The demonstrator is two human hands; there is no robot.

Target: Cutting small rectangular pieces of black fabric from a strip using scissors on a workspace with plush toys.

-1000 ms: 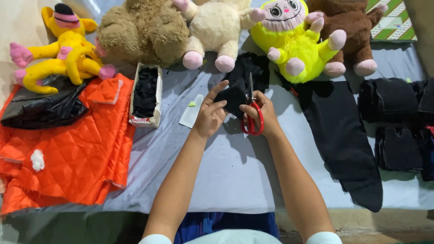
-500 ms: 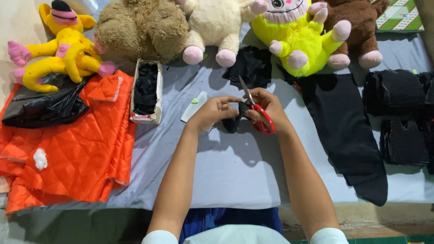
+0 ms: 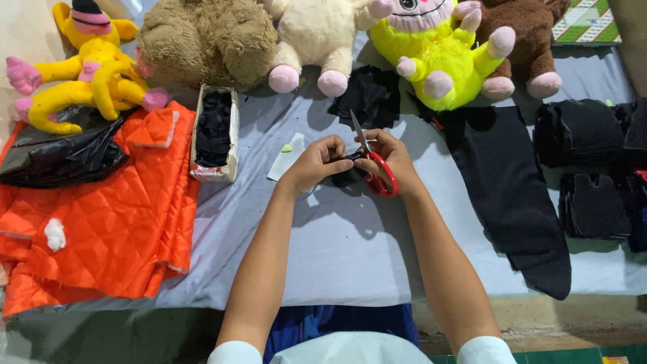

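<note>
At the far left of the desk [image 3: 350,249], a yellow plush toy [image 3: 81,74] lies above a black plastic bag [image 3: 60,158] and a spread of orange quilted fabric [image 3: 101,222]. Just right of the fabric stands a narrow box [image 3: 214,135] filled with black pieces, below a brown plush bear [image 3: 205,44]. Near the middle, the left hand [image 3: 313,165] pinches a small black fabric piece [image 3: 347,176], which sits between both hands just above the desk. The right hand [image 3: 394,162] grips red-handled scissors [image 3: 374,165], blades pointing up and away. Further right, a long black cloth [image 3: 512,195] lies beneath a yellow-green plush [image 3: 438,54], with stacks of black cut pieces [image 3: 586,168] at the right edge.
</note>
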